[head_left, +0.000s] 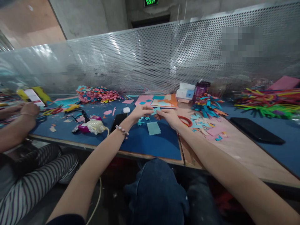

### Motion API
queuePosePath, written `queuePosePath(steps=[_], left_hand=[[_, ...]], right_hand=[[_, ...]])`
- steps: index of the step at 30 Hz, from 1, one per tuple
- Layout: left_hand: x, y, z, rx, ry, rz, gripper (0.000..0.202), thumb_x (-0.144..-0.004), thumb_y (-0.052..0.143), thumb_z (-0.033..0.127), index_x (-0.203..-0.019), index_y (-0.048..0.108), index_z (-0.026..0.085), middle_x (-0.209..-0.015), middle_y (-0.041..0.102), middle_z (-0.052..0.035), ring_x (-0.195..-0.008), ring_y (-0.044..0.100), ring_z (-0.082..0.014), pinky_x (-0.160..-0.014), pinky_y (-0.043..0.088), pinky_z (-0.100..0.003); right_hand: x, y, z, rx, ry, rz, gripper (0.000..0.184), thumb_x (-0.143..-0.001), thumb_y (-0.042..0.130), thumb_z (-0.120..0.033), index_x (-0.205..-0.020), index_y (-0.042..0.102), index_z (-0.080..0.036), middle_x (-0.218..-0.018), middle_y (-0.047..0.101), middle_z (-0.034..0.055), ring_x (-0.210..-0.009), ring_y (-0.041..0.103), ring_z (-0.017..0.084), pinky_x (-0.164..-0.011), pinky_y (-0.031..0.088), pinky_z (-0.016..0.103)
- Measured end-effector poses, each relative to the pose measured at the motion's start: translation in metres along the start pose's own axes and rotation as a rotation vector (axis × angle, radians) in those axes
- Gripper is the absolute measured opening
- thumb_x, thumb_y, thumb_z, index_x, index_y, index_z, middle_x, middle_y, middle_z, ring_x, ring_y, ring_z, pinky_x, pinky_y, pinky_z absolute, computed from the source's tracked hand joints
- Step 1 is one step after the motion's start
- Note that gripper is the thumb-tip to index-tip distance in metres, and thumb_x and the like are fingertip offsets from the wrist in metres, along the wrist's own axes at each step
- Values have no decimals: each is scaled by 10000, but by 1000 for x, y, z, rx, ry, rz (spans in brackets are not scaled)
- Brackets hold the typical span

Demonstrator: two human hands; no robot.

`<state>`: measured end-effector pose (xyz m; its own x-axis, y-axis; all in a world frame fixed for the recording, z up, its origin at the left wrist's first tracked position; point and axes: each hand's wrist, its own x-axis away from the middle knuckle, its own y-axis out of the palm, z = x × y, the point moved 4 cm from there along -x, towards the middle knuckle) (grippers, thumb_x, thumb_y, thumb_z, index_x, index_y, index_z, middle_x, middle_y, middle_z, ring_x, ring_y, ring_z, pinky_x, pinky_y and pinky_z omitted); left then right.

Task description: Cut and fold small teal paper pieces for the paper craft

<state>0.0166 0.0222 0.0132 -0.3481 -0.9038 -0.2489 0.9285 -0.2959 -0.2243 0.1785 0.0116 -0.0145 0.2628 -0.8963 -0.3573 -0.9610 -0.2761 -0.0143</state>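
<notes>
Both my hands meet over the blue table mat [150, 142] and pinch one small light-blue paper piece [156, 110] between their fingertips. My left hand [140, 112], with a bead bracelet on its wrist, grips the piece's left side. My right hand [169, 117] grips its right side. Just below them a light-blue paper square [153, 128] lies flat on the mat, with small teal scraps [140, 122] beside it. Red-handled scissors [186, 120] lie right behind my right hand.
Pink, orange and blue paper sheets [161, 100] lie ahead, by a tissue box [186, 92] and a purple jar [201, 89]. Paper flowers [98, 93], a glue gun [92, 126], a black phone [119, 120] at left; another person's arm [16, 125]. Coloured strips [267, 101], a dark phone [256, 130] right.
</notes>
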Motion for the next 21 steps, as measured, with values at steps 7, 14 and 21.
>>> queuePosePath(steps=[7,14,21], left_hand=[[1,-1,0,-80,57,-3,217,-627,736,263,-807,696,149,-702,646,-45,-594,526,-93,-530,362,-235],[-1,-1,-2,-65,28,33,249,-601,739,267,-814,696,146,-717,656,-46,-598,531,-101,-531,347,-244],[-1,2,-2,-12,31,-32,279,-593,753,263,-824,681,124,-748,671,-54,-661,583,-119,-608,406,-248]], right_hand=[[2,5,-2,110,-1,-26,387,-652,697,-494,-761,691,-123,-741,693,75,-615,595,127,-582,476,256],[2,5,-8,187,-34,-15,337,-669,692,-461,-703,683,-125,-693,690,60,-582,578,111,-560,450,233],[5,12,-6,210,-13,-94,365,-679,683,-458,-821,706,-122,-808,707,81,-674,616,145,-519,425,214]])
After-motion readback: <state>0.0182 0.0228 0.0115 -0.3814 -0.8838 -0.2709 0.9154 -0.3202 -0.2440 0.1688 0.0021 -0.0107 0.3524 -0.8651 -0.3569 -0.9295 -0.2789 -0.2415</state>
